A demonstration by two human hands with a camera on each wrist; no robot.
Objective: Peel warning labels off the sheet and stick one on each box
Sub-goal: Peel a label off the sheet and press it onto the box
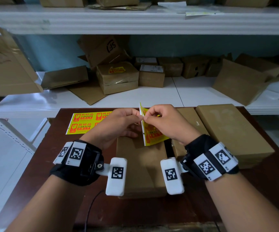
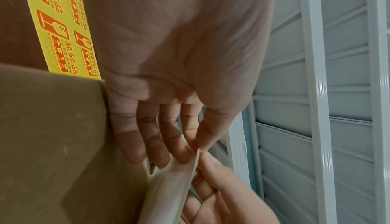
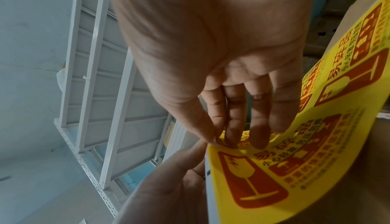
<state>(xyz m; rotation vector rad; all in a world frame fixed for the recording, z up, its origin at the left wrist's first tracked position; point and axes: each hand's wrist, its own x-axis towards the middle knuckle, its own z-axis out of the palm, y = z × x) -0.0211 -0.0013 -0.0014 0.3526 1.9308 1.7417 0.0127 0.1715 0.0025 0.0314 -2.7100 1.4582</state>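
Both hands hold a yellow label sheet (image 1: 153,134) upright over a plain cardboard box (image 1: 142,166) on the dark table. My left hand (image 1: 128,118) pinches the sheet's white backing edge (image 2: 168,182) between thumb and forefinger. My right hand (image 1: 155,116) pinches a corner of a yellow-and-red label (image 3: 230,144) at the sheet's top edge. The sheet's printed face (image 3: 284,160) fills the right wrist view. A second label sheet (image 1: 85,123) lies flat at the table's far left. On the shelf behind, one box carries a yellow label (image 1: 117,70).
Two flat cardboard boxes (image 1: 232,131) lie at the table's right. The white shelf (image 1: 194,94) behind holds several cardboard boxes and flattened cartons. A white rack upright (image 1: 10,131) stands at the left. A black cable (image 1: 92,208) hangs over the table's near edge.
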